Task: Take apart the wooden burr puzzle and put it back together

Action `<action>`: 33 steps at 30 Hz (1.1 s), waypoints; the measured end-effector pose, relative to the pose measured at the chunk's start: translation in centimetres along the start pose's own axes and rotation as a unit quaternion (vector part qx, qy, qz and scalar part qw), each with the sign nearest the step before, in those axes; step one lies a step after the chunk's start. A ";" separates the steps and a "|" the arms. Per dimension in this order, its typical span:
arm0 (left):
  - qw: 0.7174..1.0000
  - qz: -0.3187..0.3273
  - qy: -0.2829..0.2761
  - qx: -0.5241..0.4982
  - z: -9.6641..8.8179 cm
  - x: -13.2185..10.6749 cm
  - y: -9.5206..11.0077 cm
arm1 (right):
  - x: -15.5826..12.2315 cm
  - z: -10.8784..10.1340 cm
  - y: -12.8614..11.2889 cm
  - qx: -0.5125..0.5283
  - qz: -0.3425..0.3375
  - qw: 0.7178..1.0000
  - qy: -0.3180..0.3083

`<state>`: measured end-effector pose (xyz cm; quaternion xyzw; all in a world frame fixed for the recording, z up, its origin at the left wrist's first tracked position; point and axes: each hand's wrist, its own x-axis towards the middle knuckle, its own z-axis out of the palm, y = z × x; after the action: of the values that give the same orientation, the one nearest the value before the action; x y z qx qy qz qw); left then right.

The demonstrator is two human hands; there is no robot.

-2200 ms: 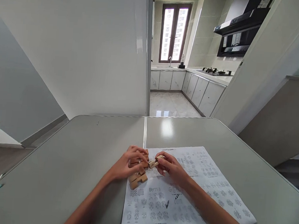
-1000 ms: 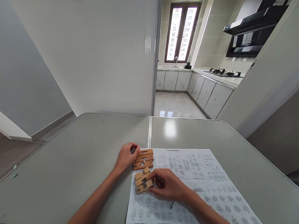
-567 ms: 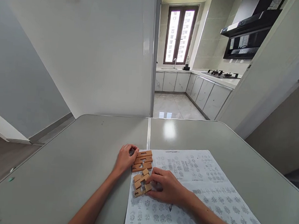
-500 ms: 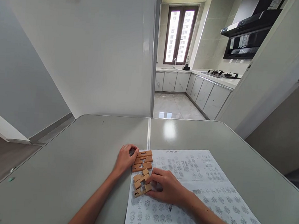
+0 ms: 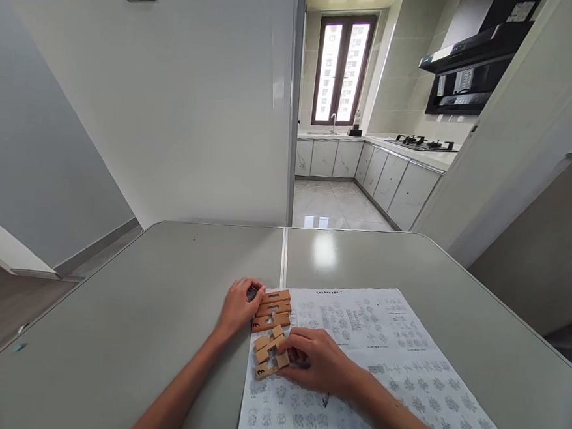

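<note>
Light wooden pieces (image 5: 263, 354) lie grouped on the left margin of a printed sheet (image 5: 402, 373), the nearest one bearing a dark numeral 3. Just beyond them, three darker wooden bars (image 5: 282, 308), each with a cut-out, lie side by side over the sheet's upper left corner. The right hand (image 5: 317, 359) rests at the right side of the light group; its thumb and forefinger stand slightly parted about the rightmost block, touching it, though whether they grip it cannot be told. The left hand (image 5: 241, 304) lies at the left end of the darker bars, its fingers curled, the thumb close against the farthest bar; any hold is hidden. The sheet carries rows of small diagrams, too fine to read, and lies aslant on a grey bench (image 5: 111, 326) crossed by a pale seam (image 5: 283, 257). Beyond the bench, a doorway shows a window (image 5: 342, 71), white cabinets (image 5: 348, 159), a stove (image 5: 423, 143) and a black range hood (image 5: 472, 71).
</note>
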<state>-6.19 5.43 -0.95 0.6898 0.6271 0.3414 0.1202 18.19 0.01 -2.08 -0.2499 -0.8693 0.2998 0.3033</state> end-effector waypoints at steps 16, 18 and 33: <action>1.000 0.007 0.000 0.004 0.0 0.0 -0.1 | 0.6 -0.2 0.5 -0.006 0.133 0.987 0.092; 1.000 0.007 -0.003 0.003 0.0 0.0 -0.2 | 0.6 -0.2 0.6 -0.011 0.135 0.987 0.083; 1.000 0.001 -0.009 0.003 0.0 -0.1 -0.1 | 0.6 -0.1 0.7 -0.031 0.118 0.990 0.069</action>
<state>-6.32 5.40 -1.05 0.6938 0.6261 0.3337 0.1236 18.02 0.88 -2.24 -0.3798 -0.8198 0.2885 0.3169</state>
